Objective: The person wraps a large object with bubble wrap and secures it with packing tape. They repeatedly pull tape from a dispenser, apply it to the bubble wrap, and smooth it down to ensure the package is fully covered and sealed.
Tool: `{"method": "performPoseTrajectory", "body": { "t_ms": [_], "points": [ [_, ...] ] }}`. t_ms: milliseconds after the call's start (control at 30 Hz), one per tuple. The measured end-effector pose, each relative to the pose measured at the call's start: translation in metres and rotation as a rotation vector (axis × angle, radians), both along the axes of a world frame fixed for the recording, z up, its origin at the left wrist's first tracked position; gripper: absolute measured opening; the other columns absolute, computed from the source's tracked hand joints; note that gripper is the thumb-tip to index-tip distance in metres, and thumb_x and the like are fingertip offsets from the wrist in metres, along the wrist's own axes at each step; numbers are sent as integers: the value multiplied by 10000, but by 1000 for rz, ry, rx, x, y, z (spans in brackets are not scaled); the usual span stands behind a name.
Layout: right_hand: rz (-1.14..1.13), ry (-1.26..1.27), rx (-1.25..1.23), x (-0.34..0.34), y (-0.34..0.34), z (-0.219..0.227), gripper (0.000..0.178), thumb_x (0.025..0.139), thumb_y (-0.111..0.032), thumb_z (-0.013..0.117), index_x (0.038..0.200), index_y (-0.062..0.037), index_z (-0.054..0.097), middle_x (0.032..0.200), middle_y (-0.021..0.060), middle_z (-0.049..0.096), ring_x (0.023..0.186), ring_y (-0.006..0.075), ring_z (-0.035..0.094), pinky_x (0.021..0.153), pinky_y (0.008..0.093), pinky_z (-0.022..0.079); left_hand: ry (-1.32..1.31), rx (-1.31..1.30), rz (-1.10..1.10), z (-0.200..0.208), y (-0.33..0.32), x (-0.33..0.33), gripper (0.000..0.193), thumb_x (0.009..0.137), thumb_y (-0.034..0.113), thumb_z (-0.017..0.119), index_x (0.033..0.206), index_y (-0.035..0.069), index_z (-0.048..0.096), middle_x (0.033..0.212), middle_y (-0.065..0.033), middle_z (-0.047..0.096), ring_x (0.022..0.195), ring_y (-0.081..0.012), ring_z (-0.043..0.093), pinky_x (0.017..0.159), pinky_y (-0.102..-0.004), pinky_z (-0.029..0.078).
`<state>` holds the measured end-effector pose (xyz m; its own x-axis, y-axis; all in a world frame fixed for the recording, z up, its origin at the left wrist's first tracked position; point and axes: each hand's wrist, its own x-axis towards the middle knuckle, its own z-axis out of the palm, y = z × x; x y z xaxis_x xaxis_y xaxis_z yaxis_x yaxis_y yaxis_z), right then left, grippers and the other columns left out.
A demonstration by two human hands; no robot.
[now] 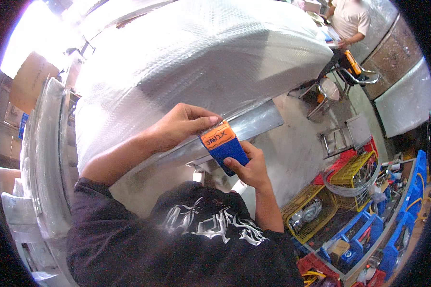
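Observation:
In front of my chest I hold a flat, blue, rounded-corner rectangular object (229, 155), tilted, with an orange label (215, 137) bearing dark handwriting across its upper end. My right hand (253, 168) grips its lower right side, thumb on the blue face and fingers behind. My left hand (181, 125) closes at its top edge, thumb and fingertips pinched beside the label; whether they grip the label or the object itself I cannot tell. Just beyond is a large bubble-wrap-covered surface (201, 57), with a grey metal strip (267, 122) along its near edge.
Yellow baskets (299, 203), a wire coil and blue tool bins (357, 234) stand at the lower right. A metal-framed stool (329, 90) is beyond them. A person (350, 24) works at the far right. Wrapped panels (50, 158) and cardboard (31, 83) stand at the left.

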<state>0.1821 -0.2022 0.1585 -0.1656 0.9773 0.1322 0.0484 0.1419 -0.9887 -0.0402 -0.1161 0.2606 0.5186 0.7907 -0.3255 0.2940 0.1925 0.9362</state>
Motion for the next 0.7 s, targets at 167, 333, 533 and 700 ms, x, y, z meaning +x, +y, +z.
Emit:
{"method": "performPoseTrajectory", "body": {
  "t_ms": [167,333,533,700],
  "points": [
    [-50,-40,66,-58,19,24,404,834,-314,825,1031,8,681,844,19,689,750,82,603,678,264,500,121,251,4,47,19,-54,374,990,282,666,1143,-56,715,1034,-141,741,966,-143,672,893,-306,541],
    [-55,-12,59,-108,32,43,512,828,-324,821,1191,3,669,937,115,744,851,156,688,774,323,546,29,236,8,57,34,-107,293,956,209,709,1110,-38,731,1023,-134,740,957,-150,674,891,-315,546],
    [-110,-87,-87,-134,55,82,465,865,-384,791,1101,4,692,853,79,725,765,147,669,708,322,540,13,686,74,67,113,-139,177,947,123,673,1006,-30,741,871,-78,730,774,-122,660,737,-291,551],
    [-214,-321,-197,-133,90,120,546,901,-538,704,891,8,712,709,48,668,633,115,619,582,302,505,398,1104,319,87,246,-171,189,945,131,638,970,-35,724,832,-113,720,739,-160,670,716,-322,540]
  ]
}}
